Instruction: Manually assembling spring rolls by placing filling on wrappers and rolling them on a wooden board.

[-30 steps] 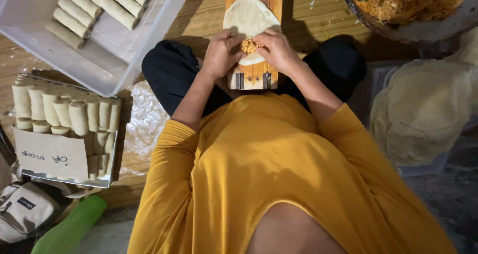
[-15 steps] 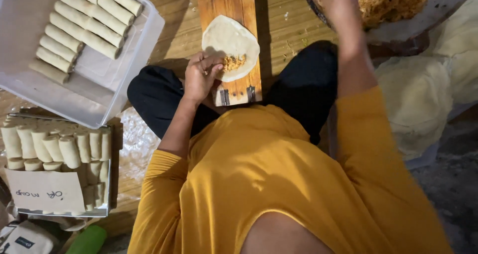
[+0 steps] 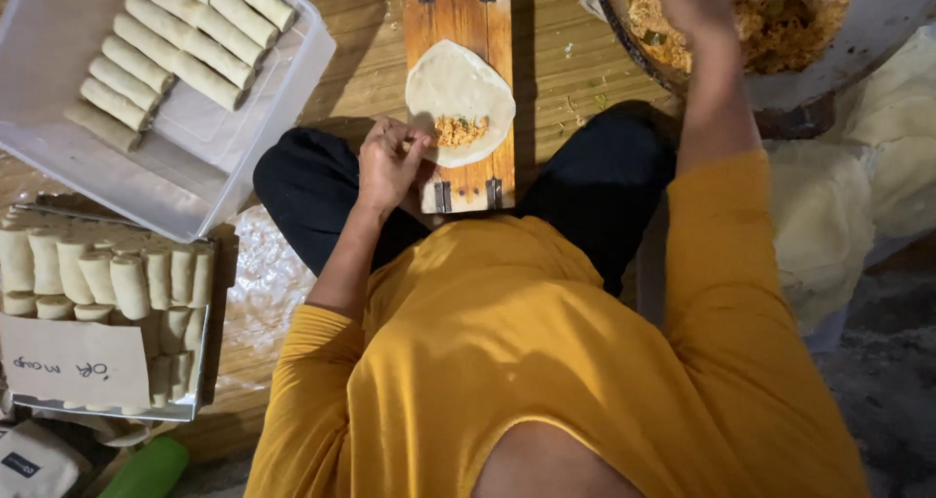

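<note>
A round pale dough wrapper (image 3: 468, 83) lies on a narrow wooden board (image 3: 458, 10) in front of my crossed legs. A small heap of orange shredded filling (image 3: 460, 129) sits near its lower edge. My left hand (image 3: 388, 164) rests at the wrapper's lower left rim, fingers curled and pinching the edge. My right hand (image 3: 687, 0) is raised to the upper right, over a large dark bowl (image 3: 624, 44) of the same filling (image 3: 780, 30). Its fingertips are cut off by the frame's top edge.
A white plastic container (image 3: 195, 171) with several rolled pieces (image 3: 166, 39) sits at the upper left. Below it is a metal tray (image 3: 200, 361) packed with more rolls (image 3: 107, 274) and a paper note (image 3: 73, 361). Pale wrappers (image 3: 819, 225) are stacked at the right. A green bottle (image 3: 151, 471) lies at the lower left.
Both hands were at the filling on the wrapper. My right hand then lifted away to the bowl at the upper right, while my left hand stayed at the wrapper's edge.
</note>
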